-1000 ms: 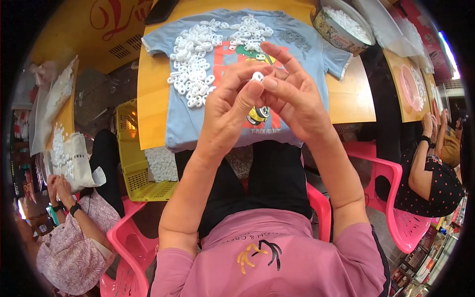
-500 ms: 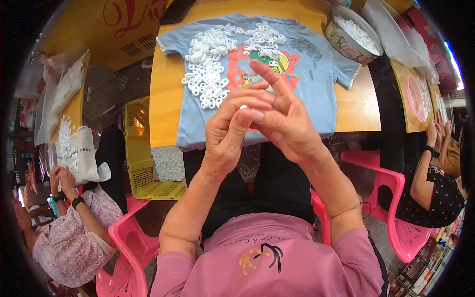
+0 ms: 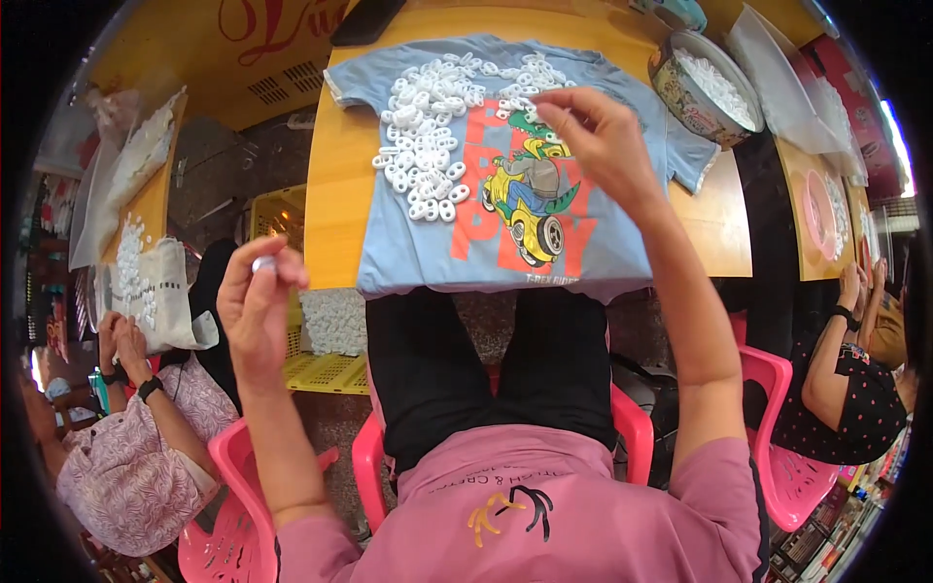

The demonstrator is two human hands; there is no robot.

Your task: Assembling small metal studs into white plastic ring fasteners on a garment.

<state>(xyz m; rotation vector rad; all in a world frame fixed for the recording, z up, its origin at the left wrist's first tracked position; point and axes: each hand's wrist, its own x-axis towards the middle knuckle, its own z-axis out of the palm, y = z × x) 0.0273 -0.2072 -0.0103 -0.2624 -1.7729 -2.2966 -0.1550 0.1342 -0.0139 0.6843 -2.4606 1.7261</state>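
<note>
My left hand (image 3: 255, 316) is raised over the left side, beside the yellow crate. Its thumb and fingers are closed on a small white plastic piece (image 3: 262, 262). My right hand (image 3: 607, 146) reaches over the table, thumb and forefinger pinched together at the edge of the loose pieces. Whether a piece is between those fingertips cannot be made out. Many small white oval plastic pieces with two holes (image 3: 423, 146) lie in a curved pile on a blue printed T-shirt (image 3: 408, 257), which is spread over the yellow table (image 3: 335, 214).
A yellow plastic crate (image 3: 335, 374) with white pieces (image 3: 332, 321) stands below the table's left edge. A round tin (image 3: 685, 112) full of white pieces sits at the far right. A dark flat object (image 3: 367, 21) lies at the back. Co-workers sit left and right on pink chairs (image 3: 777, 428).
My hands were together above my lap and have parted. The left has swung out left towards the crate; the right has moved forward to the pile. The shirt's print is now uncovered.
</note>
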